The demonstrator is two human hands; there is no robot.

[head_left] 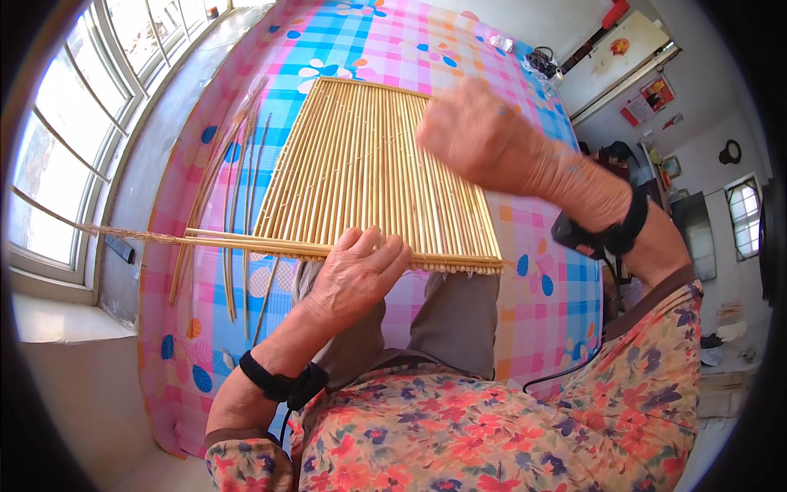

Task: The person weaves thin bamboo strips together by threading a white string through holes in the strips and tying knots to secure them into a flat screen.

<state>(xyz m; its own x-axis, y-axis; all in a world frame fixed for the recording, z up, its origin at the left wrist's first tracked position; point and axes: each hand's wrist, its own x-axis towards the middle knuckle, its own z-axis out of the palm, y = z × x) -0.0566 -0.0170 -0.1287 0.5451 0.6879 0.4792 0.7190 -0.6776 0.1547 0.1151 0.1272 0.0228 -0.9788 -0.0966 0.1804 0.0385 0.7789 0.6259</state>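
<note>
A mat of pale yellow plant stalks, set side by side and stitched in rows, lies tilted over my knees. My left hand is closed over its near edge, with the fingers pressing on stalks that run crosswise along that edge. The feathery ends of these stalks stick out to the left. Loose white thread ends hang under the near edge. Above the mat's right side, my right hand is raised in a fist, slightly blurred by motion. What it holds, if anything, cannot be made out.
Several loose stalks with feathery tips lie left of the mat on the checked, flowered bed cover. A barred window and its sill border the left side. A dark remote control rests by the window. Dark cables lie at the far right.
</note>
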